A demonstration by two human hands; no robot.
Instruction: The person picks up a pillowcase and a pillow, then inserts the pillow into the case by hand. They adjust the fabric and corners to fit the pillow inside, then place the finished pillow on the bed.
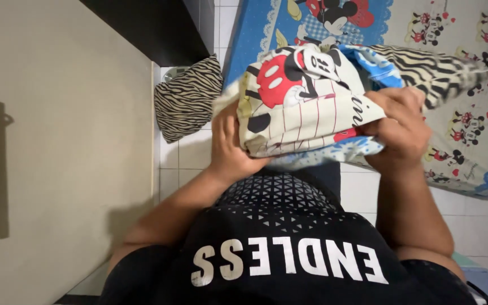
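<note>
I hold a bundled cream pillowcase (300, 107) printed with red and black cartoon figures in front of my chest. My left hand (230, 144) grips its left end from below. My right hand (399, 127) is closed on its right end, where a zebra-striped cloth (430, 68) sticks out of the bundle toward the right. A blue edge of fabric shows under the bundle.
A zebra-striped pillow (187, 99) lies on the white tiled floor (182, 155) by the beige wall (63, 141). A mattress with a blue-bordered cartoon sheet (470, 141) fills the upper right. A dark shelf (153, 28) juts out at the top.
</note>
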